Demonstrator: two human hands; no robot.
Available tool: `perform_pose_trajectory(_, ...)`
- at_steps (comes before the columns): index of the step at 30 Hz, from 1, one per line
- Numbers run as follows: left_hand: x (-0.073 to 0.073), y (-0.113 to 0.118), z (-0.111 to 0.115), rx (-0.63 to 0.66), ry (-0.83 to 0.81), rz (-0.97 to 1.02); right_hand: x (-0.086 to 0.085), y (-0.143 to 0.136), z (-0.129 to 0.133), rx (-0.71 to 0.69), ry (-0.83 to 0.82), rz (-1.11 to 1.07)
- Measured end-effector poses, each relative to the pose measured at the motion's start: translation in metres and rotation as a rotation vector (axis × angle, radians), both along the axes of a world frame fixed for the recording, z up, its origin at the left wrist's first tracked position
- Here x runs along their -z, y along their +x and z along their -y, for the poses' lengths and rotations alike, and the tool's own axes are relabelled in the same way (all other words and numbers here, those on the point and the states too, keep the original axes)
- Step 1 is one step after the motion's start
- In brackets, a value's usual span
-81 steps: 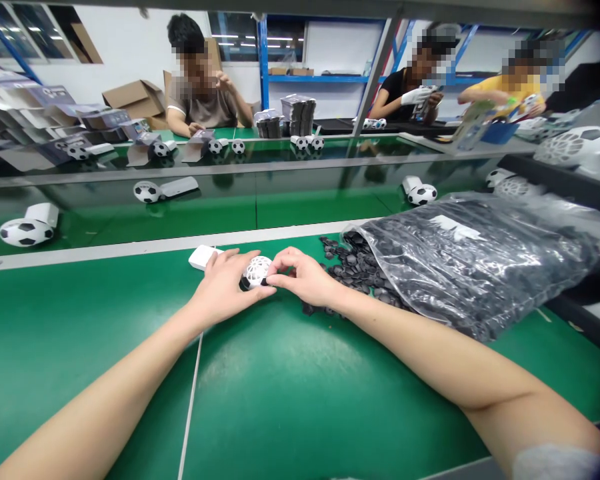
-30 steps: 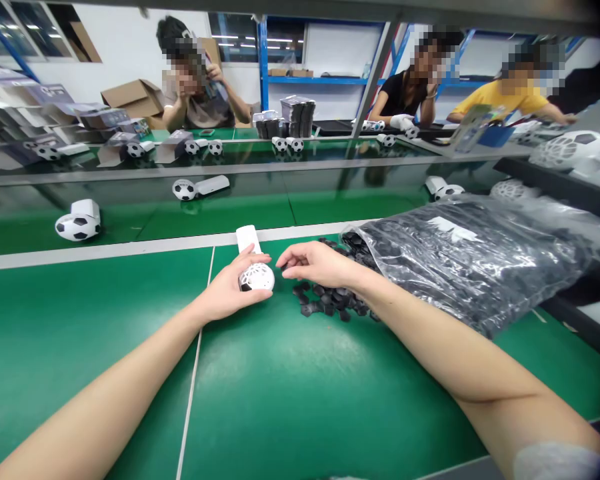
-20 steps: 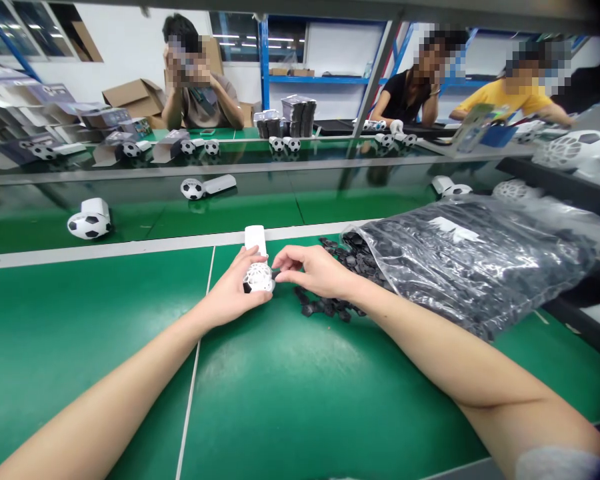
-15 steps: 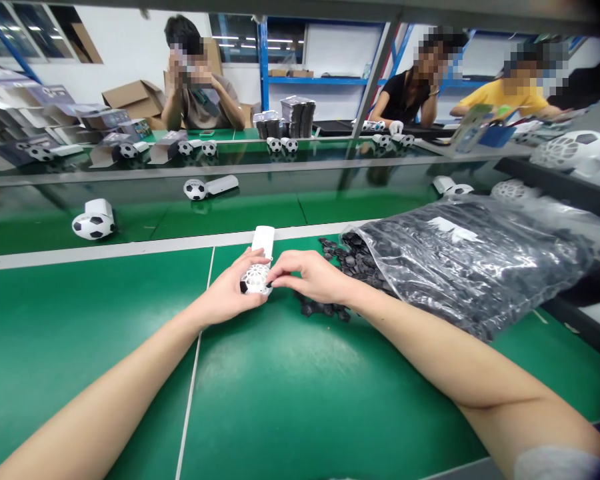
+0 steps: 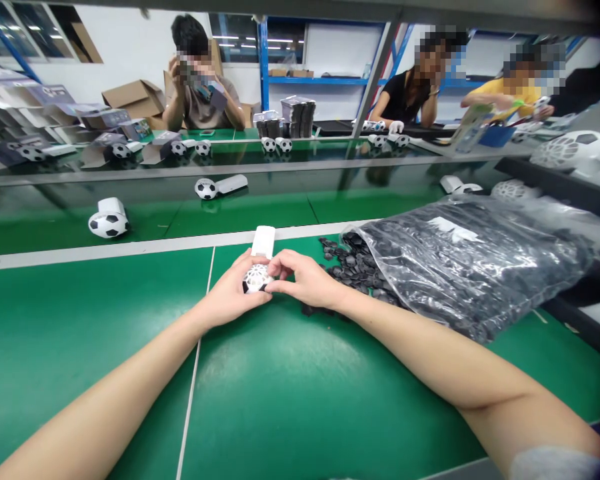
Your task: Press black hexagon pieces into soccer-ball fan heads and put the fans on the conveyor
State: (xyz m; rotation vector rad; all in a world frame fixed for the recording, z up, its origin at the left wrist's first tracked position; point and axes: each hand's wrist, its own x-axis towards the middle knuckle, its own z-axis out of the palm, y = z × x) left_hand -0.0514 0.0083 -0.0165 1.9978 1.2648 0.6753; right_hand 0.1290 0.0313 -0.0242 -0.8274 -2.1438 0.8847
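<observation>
A white soccer-ball-shaped device (image 5: 257, 272) with a flat white handle (image 5: 263, 241) lies on the green table, the handle pointing away from me. Its openwork shell has black patches along the near side. My left hand (image 5: 233, 288) curls round the ball from the left, fingers over the top and thumb along the near side. At the ball's right side, my right hand (image 5: 297, 279) presses with thumb and bent fingers by a black patch. Whether a loose piece is between those fingers is hidden. Close to the right hand lies a pile of small black pieces (image 5: 355, 267).
A clear plastic bag (image 5: 480, 260) of black pieces covers the table's right side. Beyond the pale rail, a green belt carries more soccer-ball devices (image 5: 109, 219). Black trays (image 5: 570, 183) stand at right. Several co-workers sit across, among boxes (image 5: 135, 100).
The black piece in my right fingertips now appears against the ball's near right side, my thumb pressed there. Devices on the near belt have moved right; those on the far belt have shifted left.
</observation>
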Motion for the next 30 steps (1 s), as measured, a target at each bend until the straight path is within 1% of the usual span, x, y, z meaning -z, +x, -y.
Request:
perform_pose_trajectory(4,-0.001,0.003,0.000,-0.027,-0.055,0.077,0.003,0.000,-0.004,0.051,-0.083,0.011)
perform_pose_trajectory(8,-0.002,0.003,0.000,-0.049,-0.081,0.114,0.004,-0.003,-0.006,0.082,-0.107,0.045)
perform_pose_trajectory(11,-0.003,-0.001,-0.002,0.024,-0.066,0.092,0.001,-0.004,-0.006,0.072,-0.102,0.063)
perform_pose_trajectory(14,-0.002,-0.006,-0.003,0.114,-0.037,0.047,-0.009,0.003,-0.012,0.053,-0.106,0.107)
perform_pose_trajectory(16,0.000,-0.008,-0.004,0.088,-0.021,-0.009,-0.018,0.015,-0.019,0.097,-0.094,0.200)
perform_pose_trajectory(19,0.001,-0.010,-0.006,-0.050,0.005,-0.092,-0.030,0.036,-0.030,0.226,-0.033,0.437)
perform_pose_trajectory(20,0.000,-0.012,-0.007,-0.076,0.000,-0.104,-0.032,0.042,-0.033,0.252,-0.029,0.514)
perform_pose_trajectory(21,-0.001,-0.014,-0.008,-0.080,-0.012,-0.109,-0.033,0.047,-0.035,0.258,-0.035,0.581)
perform_pose_trajectory(23,-0.006,-0.018,-0.010,-0.030,-0.053,-0.109,-0.033,0.051,-0.037,0.245,-0.058,0.677)
perform_pose_trajectory(26,-0.012,-0.023,-0.012,0.051,-0.095,-0.104,-0.031,0.048,-0.034,0.228,-0.073,0.775)
perform_pose_trajectory(28,-0.012,-0.022,-0.011,0.051,-0.094,-0.101,-0.030,0.044,-0.032,0.241,-0.056,0.839)
perform_pose_trajectory(30,-0.010,-0.019,-0.009,0.022,-0.053,-0.104,-0.028,0.039,-0.029,0.249,-0.005,0.883)
